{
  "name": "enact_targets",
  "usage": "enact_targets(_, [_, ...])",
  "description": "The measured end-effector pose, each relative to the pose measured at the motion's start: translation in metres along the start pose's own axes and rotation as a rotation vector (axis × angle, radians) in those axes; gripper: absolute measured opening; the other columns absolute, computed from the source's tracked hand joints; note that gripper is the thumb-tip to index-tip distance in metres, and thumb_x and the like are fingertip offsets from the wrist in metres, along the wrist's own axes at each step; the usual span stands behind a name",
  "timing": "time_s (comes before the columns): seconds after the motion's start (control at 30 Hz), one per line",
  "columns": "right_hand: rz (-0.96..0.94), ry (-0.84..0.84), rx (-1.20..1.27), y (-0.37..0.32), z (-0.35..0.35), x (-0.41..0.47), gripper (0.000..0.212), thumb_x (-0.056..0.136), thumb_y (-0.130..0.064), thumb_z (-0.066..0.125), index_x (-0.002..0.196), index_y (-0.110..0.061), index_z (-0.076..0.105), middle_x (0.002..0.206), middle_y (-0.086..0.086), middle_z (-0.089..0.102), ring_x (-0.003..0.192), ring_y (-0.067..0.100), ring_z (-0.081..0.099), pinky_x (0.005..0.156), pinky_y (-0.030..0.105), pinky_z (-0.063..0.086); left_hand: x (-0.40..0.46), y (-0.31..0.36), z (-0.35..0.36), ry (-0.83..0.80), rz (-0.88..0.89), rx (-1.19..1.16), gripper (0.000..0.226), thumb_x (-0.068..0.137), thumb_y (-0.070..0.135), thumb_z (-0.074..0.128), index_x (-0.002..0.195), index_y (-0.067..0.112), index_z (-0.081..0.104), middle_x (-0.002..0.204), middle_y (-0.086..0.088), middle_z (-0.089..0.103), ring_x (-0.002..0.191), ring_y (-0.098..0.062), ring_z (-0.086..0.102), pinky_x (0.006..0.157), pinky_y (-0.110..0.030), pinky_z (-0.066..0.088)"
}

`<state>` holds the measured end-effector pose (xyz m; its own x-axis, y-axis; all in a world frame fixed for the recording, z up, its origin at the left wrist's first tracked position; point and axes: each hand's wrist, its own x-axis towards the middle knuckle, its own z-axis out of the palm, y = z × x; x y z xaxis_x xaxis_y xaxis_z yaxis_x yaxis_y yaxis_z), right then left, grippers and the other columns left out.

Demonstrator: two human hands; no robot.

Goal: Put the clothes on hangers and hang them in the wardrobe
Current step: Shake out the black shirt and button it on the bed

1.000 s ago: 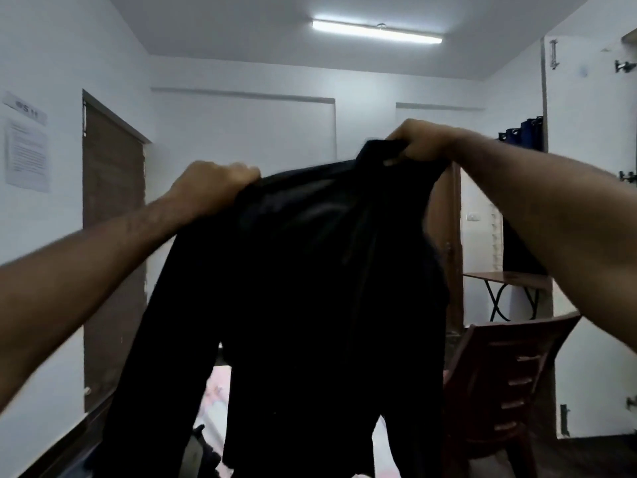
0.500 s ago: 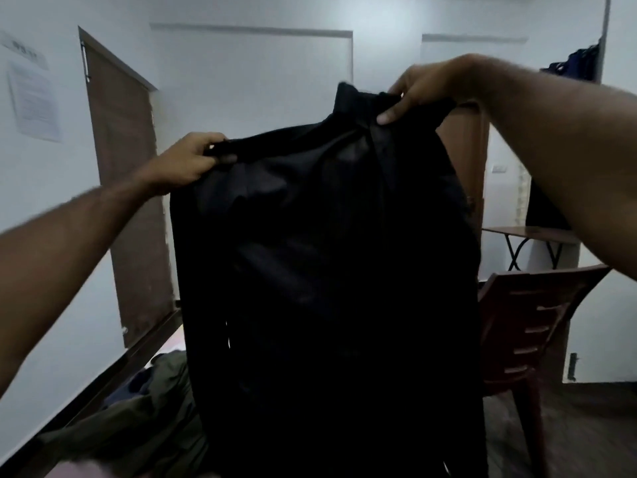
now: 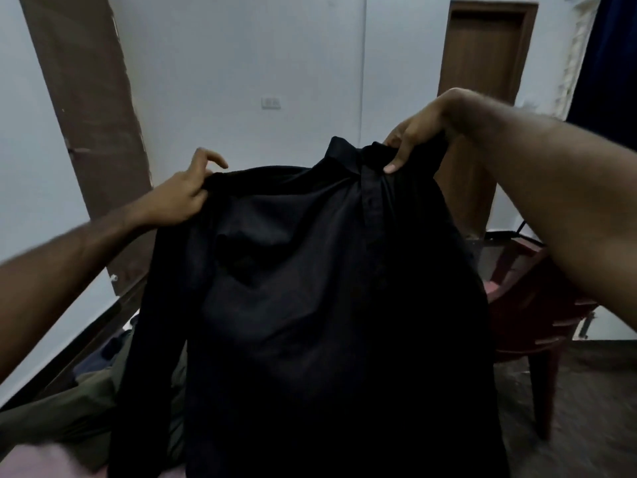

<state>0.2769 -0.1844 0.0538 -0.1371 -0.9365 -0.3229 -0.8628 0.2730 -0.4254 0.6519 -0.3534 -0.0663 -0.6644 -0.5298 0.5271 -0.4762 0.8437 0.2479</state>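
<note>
A black long-sleeved shirt (image 3: 310, 305) hangs spread out in front of me, filling the middle of the head view. My left hand (image 3: 182, 198) pinches its left shoulder, with the index finger lifted off the cloth. My right hand (image 3: 417, 132) grips the cloth beside the collar (image 3: 348, 157), thumb pressed on the front. One sleeve dangles down the left side. No hanger and no wardrobe show in this frame.
An olive green garment (image 3: 69, 408) lies on a bed at lower left, with pink bedding (image 3: 38, 460) beneath. A dark red plastic chair (image 3: 537, 326) stands right of the shirt. Two brown doors (image 3: 89, 115) (image 3: 482, 63) break the white wall. Dark floor shows at lower right.
The view has tilted downward and the shirt has come lower before me. Both hands keep their hold; my left index finger has lifted off the cloth.
</note>
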Motion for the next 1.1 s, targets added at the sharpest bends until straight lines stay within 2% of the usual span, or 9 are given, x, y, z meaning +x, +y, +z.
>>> enact_targets(0.1, [0.043, 0.125, -0.207, 0.006, -0.002, 0.084, 0.023, 0.089, -0.011, 0.074, 0.112, -0.01, 0.07, 0.103, 0.014, 0.074, 0.08, 0.029, 0.074, 0.057, 0.034, 0.06, 0.02, -0.031, 0.046, 0.1, 0.059, 0.35, 0.042, 0.091, -0.002, 0.045, 0.123, 0.021, 0.034, 0.105, -0.018, 0.058, 0.067, -0.037, 0.058, 0.061, -0.045, 0.044])
enact_targets(0.17, [-0.002, 0.529, -0.455, 0.017, 0.01, 0.156, 0.038, 0.088, -0.01, 0.075, 0.125, -0.011, 0.064, 0.121, 0.015, 0.066, 0.106, 0.035, 0.066, 0.08, 0.04, 0.055, 0.038, -0.059, 0.075, 0.105, 0.048, 0.593, 0.034, 0.093, 0.007, 0.048, 0.126, 0.011, 0.038, 0.109, -0.018, 0.048, 0.066, -0.04, 0.059, 0.053, -0.043, 0.04])
enact_targets(0.27, [-0.077, 0.916, -0.584, 0.058, 0.076, 0.245, 0.061, 0.085, -0.012, 0.065, 0.142, -0.014, 0.044, 0.143, 0.014, 0.046, 0.13, 0.037, 0.046, 0.104, 0.051, 0.035, 0.062, -0.108, 0.126, 0.004, -0.054, 0.928, 0.034, 0.092, 0.013, 0.057, 0.123, 0.005, 0.048, 0.119, -0.02, 0.045, 0.088, -0.04, 0.057, 0.068, -0.051, 0.05])
enact_targets(0.37, [-0.027, 0.639, -0.58, 0.122, 0.168, 0.292, 0.067, 0.089, -0.033, 0.067, 0.146, -0.015, 0.037, 0.145, 0.012, 0.041, 0.131, 0.037, 0.044, 0.106, 0.055, 0.035, 0.058, -0.123, 0.198, -0.164, -0.154, 0.998, 0.044, 0.081, 0.021, 0.066, 0.121, 0.005, 0.056, 0.138, -0.022, 0.045, 0.111, -0.043, 0.052, 0.09, -0.061, 0.044])
enact_targets(0.5, [0.067, 0.305, -0.483, 0.219, 0.269, 0.273, 0.057, 0.093, -0.04, 0.063, 0.141, -0.018, 0.042, 0.14, 0.011, 0.042, 0.129, 0.036, 0.045, 0.1, 0.052, 0.041, 0.001, -0.075, 0.313, -0.406, 0.031, 0.548, 0.044, 0.089, 0.036, 0.056, 0.13, 0.02, 0.051, 0.146, -0.006, 0.043, 0.129, -0.031, 0.046, 0.096, -0.053, 0.044])
enact_targets(0.63, [0.007, 0.2, -0.293, 0.275, 0.364, 0.204, 0.038, 0.09, -0.044, 0.064, 0.121, -0.024, 0.052, 0.122, 0.0, 0.051, 0.118, 0.026, 0.056, 0.093, 0.046, 0.049, -0.088, -0.012, 0.388, -0.808, 0.219, 0.264, 0.047, 0.098, 0.053, 0.045, 0.14, 0.035, 0.039, 0.155, 0.007, 0.031, 0.138, -0.019, 0.038, 0.105, -0.045, 0.038])
enact_targets(0.87, [0.184, 0.209, -0.062, 0.262, 0.467, 0.09, 0.063, 0.091, -0.072, 0.049, 0.134, -0.026, 0.043, 0.116, -0.001, 0.068, 0.111, 0.024, 0.064, 0.081, 0.037, 0.05, -0.179, 0.073, 0.391, -0.994, 0.262, 0.066, 0.075, 0.09, 0.076, 0.038, 0.152, 0.038, 0.019, 0.162, 0.009, 0.016, 0.143, -0.017, 0.029, 0.11, -0.043, 0.033])
enact_targets(1.0, [0.221, 0.154, 0.001, 0.236, 0.495, 0.07, 0.042, 0.096, -0.051, 0.057, 0.119, -0.018, 0.044, 0.111, 0.006, 0.069, 0.107, 0.033, 0.064, 0.078, 0.039, 0.047, -0.218, 0.105, 0.382, -1.082, 0.224, 0.246, 0.098, 0.082, 0.072, 0.054, 0.157, 0.032, 0.005, 0.166, 0.0, 0.004, 0.147, -0.027, 0.022, 0.109, -0.052, 0.033])
enact_targets(1.1, [0.241, 0.245, 0.422, 0.246, 0.491, 0.077, 0.014, 0.097, -0.025, 0.061, 0.107, -0.019, 0.053, 0.101, 0.006, 0.068, 0.096, 0.029, 0.064, 0.079, 0.036, 0.047, -0.232, 0.114, 0.379, -0.991, 0.168, 0.367, 0.089, 0.091, 0.05, 0.054, 0.158, 0.025, 0.003, 0.165, -0.005, 0.01, 0.141, -0.03, 0.033, 0.105, -0.048, 0.038])
